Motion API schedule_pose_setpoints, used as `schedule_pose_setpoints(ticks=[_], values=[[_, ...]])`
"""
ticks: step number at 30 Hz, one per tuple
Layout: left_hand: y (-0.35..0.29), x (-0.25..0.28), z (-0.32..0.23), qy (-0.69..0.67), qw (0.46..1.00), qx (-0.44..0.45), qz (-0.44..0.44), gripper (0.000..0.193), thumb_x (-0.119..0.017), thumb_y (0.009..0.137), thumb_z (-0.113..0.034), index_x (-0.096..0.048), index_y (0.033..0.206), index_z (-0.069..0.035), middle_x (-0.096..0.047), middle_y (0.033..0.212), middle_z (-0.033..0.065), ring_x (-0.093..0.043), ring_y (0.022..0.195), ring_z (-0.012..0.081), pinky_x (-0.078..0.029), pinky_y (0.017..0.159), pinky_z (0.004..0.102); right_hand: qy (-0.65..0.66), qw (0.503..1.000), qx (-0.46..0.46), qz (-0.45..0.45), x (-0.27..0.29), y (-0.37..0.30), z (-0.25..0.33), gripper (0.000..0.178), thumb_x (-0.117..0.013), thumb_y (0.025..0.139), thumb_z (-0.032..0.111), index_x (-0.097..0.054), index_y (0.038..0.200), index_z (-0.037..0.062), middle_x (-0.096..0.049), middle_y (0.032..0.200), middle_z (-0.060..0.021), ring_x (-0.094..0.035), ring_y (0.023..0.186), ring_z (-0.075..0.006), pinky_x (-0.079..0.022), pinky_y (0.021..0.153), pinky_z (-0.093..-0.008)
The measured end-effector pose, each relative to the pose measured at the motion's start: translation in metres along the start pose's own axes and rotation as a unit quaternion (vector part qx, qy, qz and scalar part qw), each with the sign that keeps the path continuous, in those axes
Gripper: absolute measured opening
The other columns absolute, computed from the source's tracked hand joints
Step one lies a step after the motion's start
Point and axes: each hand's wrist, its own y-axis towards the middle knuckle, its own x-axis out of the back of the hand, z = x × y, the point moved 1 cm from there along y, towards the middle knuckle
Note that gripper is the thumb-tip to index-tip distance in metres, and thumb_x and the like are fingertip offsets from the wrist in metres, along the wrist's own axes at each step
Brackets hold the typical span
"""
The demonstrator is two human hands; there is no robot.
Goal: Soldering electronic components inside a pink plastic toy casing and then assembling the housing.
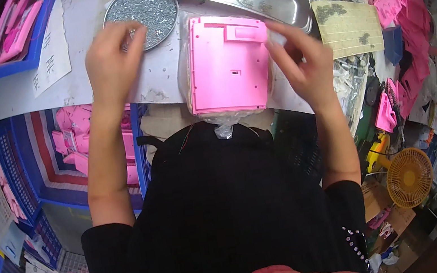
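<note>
A pink plastic housing (226, 72) lies flat in front of me on a pad wrapped in clear plastic (227, 117). It has a raised block at its top right and several small holes. At the near rim of a round tray of small metal pieces (144, 12), my left hand (116, 52) is closed, fingers curled; anything between the fingertips is hidden. My right hand (302, 57), slightly blurred, is beside the housing's upper right corner. Its index finger and thumb are apart, with nothing visible between them; I cannot tell whether they touch the edge.
A steel compartment tray (273, 5) with small metal parts stands at the back. Right of it lies a yellowish sheet (350, 27) with dark marks. Blue crates (42, 158) of pink parts stand at the left. An orange fan (409, 177) is at the lower right.
</note>
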Motion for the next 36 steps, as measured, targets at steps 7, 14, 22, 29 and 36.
schedule_pose_setpoints(ticks=[7,14,22,29,36], values=[[0.024,-0.02,0.031,0.137,0.987,-0.028,0.075,0.01,-0.074,0.086,-0.022,-0.075,0.086,-0.012,-0.068,0.095,0.0043,-0.063,0.098,0.0261,-0.041,0.088,0.0489,-0.112,0.944,0.311,-0.002,-0.075,0.149,0.048,0.01,-0.069,0.085,0.012,-0.072,0.091,0.0034,-0.071,0.088,-0.0138,-0.067,0.083,-0.0313,-0.053,0.076,-0.0419],[0.023,-0.006,0.03,0.018,1.0,-0.021,0.012,0.01,-0.068,0.093,-0.014,-0.068,0.094,-0.004,-0.067,0.092,0.0079,-0.064,0.085,0.0253,-0.046,0.079,0.0373,0.012,0.914,0.251,-0.318,0.048,0.139,0.035,0.041,-0.062,0.099,0.024,-0.054,0.131,0.001,-0.054,0.124,-0.0175,-0.054,0.113,-0.0274,-0.047,0.094,-0.0401],[0.018,0.004,0.024,-0.14,0.987,0.076,-0.015,0.007,-0.07,0.094,-0.005,-0.068,0.097,0.001,-0.069,0.087,0.004,-0.058,0.072,0.0081,-0.047,0.063,0.0256,-0.078,0.946,0.315,-0.017,-0.049,0.129,0.056,0.02,-0.077,0.085,0.017,-0.077,0.103,0.0089,-0.073,0.099,-0.0054,-0.065,0.106,-0.0231,-0.054,0.085,-0.0393],[0.001,0.02,0.013,-0.158,0.976,0.149,0.02,0.013,-0.073,0.093,-0.01,-0.067,0.091,0.002,-0.07,0.082,0.0115,-0.066,0.074,0.0201,-0.052,0.064,0.034,-0.328,0.843,0.369,0.213,-0.144,0.176,0.042,0.014,-0.071,0.091,0.025,-0.076,0.089,0.0129,-0.073,0.089,-0.005,-0.067,0.098,-0.0286,-0.05,0.085,-0.0472],[-0.002,-0.007,-0.023,-0.134,0.991,-0.006,0.019,0.013,-0.068,0.095,-0.009,-0.063,0.088,0.001,-0.057,0.076,0.0092,-0.054,0.067,0.0183,-0.045,0.064,0.0322,-0.291,0.858,0.379,0.189,-0.155,0.184,0.051,0.019,-0.062,0.084,0.02,-0.075,0.083,0.0071,-0.074,0.085,-0.0088,-0.066,0.09,-0.0311,-0.049,0.087,-0.0449]])
